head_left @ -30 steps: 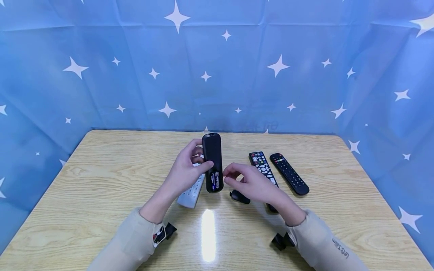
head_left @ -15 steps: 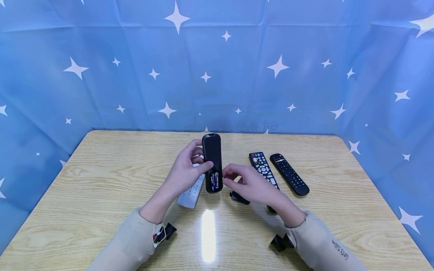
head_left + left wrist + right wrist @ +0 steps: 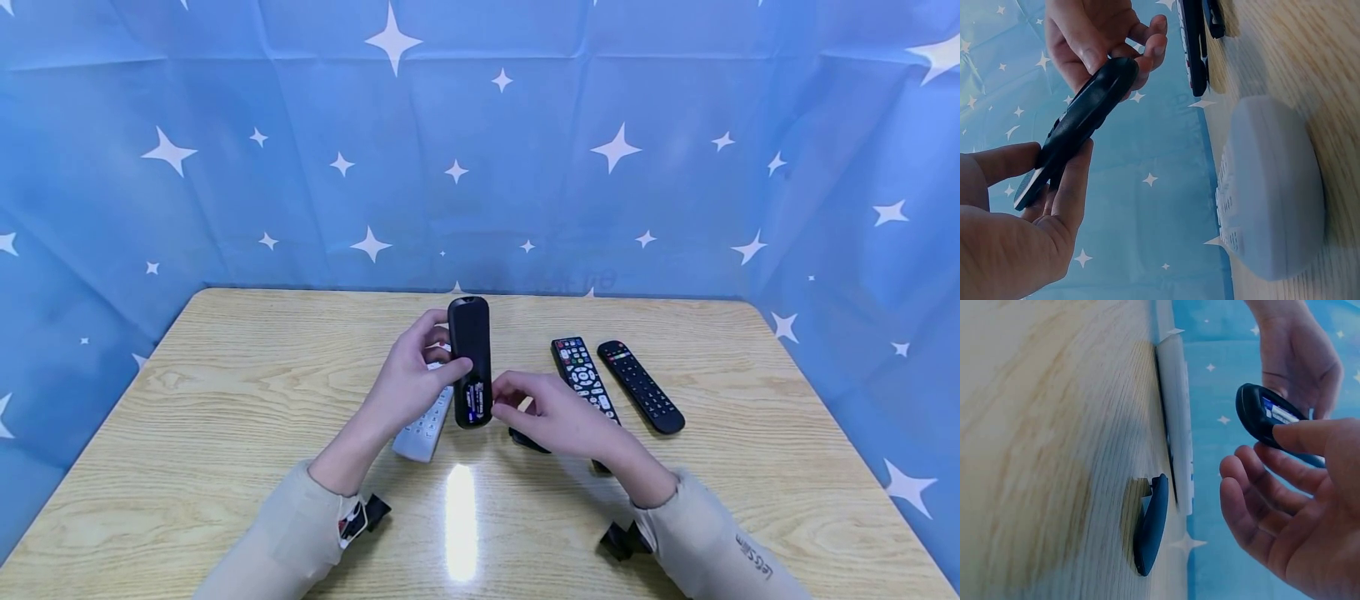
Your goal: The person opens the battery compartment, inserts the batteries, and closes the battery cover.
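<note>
My left hand (image 3: 414, 367) grips a black remote control (image 3: 470, 333) above the table, its plain back turned up and its length pointing away from me. The battery bay at the near end is uncovered, showing batteries (image 3: 476, 402) with blue and white labels. My right hand (image 3: 558, 414) pinches the edge of that near end; the right wrist view shows the thumb beside the batteries (image 3: 1280, 412) and the index finger below. A loose black battery cover (image 3: 1152, 528) lies on the table under my right hand. Partly hidden behind my left hand, a white remote control (image 3: 424, 429) lies flat.
Right of my hands, a black remote with white buttons (image 3: 581, 375) lies partly under my right forearm. Another black remote (image 3: 641, 387) rests beyond it. The wooden table (image 3: 225, 392) ends at a blue star-patterned cloth (image 3: 525, 200).
My right hand has shifted slightly left and down, its fingers coming onto the remote control's edge beside the batteries. My left hand and its remote control stay almost still.
</note>
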